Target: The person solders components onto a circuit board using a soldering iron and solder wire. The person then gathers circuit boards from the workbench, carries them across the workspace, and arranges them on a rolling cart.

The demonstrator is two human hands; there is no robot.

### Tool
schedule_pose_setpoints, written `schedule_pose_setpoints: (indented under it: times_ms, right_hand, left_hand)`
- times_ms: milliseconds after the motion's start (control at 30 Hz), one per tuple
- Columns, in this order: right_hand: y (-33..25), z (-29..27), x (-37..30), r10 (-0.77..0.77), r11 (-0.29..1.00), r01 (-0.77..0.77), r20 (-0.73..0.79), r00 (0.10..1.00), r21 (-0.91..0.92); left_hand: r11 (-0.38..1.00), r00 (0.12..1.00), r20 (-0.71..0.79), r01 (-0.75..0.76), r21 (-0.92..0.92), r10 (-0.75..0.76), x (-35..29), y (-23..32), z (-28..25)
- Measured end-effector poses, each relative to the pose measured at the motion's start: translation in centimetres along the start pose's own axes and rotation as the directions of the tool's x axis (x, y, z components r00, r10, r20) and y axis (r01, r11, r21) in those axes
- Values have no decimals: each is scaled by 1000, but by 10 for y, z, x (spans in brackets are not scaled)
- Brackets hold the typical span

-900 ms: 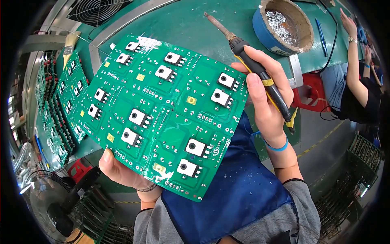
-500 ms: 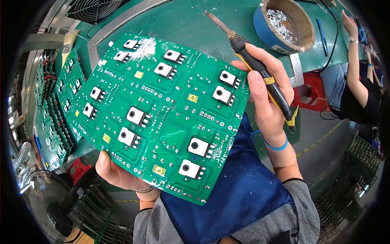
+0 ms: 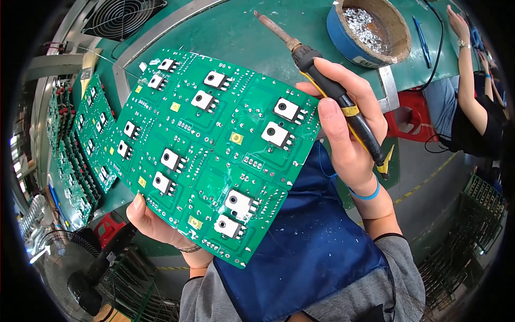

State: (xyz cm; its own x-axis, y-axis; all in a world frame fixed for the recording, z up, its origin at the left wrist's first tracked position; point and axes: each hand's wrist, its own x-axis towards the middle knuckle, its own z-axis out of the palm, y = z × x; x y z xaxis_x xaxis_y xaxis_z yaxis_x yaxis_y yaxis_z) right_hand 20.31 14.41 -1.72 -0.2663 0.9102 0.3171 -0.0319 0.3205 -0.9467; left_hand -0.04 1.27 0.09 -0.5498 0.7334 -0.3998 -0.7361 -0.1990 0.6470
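Note:
A large green circuit board panel (image 3: pixel 214 145) is held up tilted in front of me, with white-backed three-legged components, yellow pads and solder joints on its face. At its lower left edge, my left hand (image 3: pixel 155 222) is closed on the board, thumb on the near side and the other fingers hidden behind it. My right hand (image 3: pixel 351 118) grips a soldering iron (image 3: pixel 335 88) with a black and yellow handle. The iron's brown tip points to the upper left, over the bench and apart from the board. My right fingers are beside the board's right edge; I cannot tell whether they support it.
A blue-sided round pot (image 3: pixel 348 45) of solder scraps stands on the green bench (image 3: pixel 225 27), with a blue pen (image 3: pixel 422 43) nearby. More boards (image 3: pixel 75 155) stand stacked at left beside a brush (image 3: pixel 88 70). A fan (image 3: pixel 75 273) is lower left. Another person (image 3: pixel 472 102) sits at right beyond a red stool (image 3: pixel 410 118).
The board has turned and tilted, its lower right corner moving left. My right hand and the soldering iron have shifted slightly left.

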Motion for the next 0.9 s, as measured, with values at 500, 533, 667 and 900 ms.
schedule_pose_setpoints:
  times_ms: [500,533,667,900]
  right_hand:
    - [-4,-2,-1,29,999,-29,28,999,-14]
    - [-2,-2,-1,19,1000,-19,23,1000,-16]
    - [2,-3,-1,-2,1000,2,17,1000,-14]
    - [1,0,-1,11,1000,-11,-10,1000,14]
  left_hand:
    - [993,984,176,44,-105,-25,2,-2,3]
    - [993,984,176,45,-105,-26,2,-3,7]
    - [1000,998,64,10,-20,-9,-1,-3,18]
    - [999,984,177,29,-37,-22,5,1,-2]
